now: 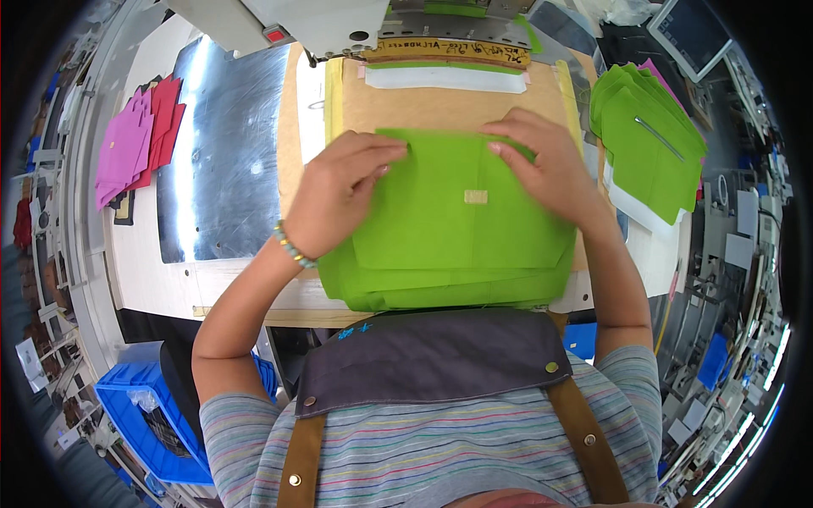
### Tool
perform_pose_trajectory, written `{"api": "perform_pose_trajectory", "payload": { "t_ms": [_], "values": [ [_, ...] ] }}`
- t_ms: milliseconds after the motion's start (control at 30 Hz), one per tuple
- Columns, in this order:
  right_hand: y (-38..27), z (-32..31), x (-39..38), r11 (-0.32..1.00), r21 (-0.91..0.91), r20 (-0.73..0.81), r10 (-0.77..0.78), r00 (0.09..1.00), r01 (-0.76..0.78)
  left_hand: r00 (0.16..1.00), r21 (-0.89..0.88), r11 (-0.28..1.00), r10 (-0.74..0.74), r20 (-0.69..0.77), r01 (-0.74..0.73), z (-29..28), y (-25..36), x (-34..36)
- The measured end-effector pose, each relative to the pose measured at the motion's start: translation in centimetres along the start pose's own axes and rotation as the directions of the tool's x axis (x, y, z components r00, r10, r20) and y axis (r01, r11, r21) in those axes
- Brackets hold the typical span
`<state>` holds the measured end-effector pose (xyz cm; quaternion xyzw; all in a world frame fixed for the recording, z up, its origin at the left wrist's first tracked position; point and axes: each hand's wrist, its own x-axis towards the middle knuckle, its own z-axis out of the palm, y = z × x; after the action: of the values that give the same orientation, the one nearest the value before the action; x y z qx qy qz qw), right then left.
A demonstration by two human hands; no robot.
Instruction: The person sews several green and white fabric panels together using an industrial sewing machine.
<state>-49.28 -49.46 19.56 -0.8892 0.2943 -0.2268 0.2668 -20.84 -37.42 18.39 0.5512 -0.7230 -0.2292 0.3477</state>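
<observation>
I see left hand point(343, 190) and right hand point(542, 161) flat, apart, pressing green fabric stack point(449, 237); its long axis spans between them.

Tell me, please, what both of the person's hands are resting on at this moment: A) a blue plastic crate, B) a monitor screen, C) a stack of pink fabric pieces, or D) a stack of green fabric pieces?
D: the left hand and the right hand both press flat on the top piece of the green fabric stack, which lies on the brown board in front of the person.
</observation>
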Motion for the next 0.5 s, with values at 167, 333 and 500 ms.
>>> {"api": "perform_pose_trajectory", "payload": {
  "t_ms": [167,333,500],
  "values": [
    [-2.1,-5.3,2.5,0.982,0.176,0.032,0.067,0.997,-0.072,0.996,-0.337,0.938,-0.083,0.021,0.086,-4.4,3.0,2.3],
    [2.5,-3.7,7.1,0.999,0.032,-0.020,0.004,1.000,-0.004,0.990,-0.034,0.999,0.028,-0.136,-0.033,-2.5,-2.0,6.1],
    [8.0,1.4,8.5,0.997,-0.081,-0.021,0.004,1.000,-0.005,0.976,0.238,0.958,0.189,-0.105,-0.160,0.8,-7.9,7.6]
  ]
}}
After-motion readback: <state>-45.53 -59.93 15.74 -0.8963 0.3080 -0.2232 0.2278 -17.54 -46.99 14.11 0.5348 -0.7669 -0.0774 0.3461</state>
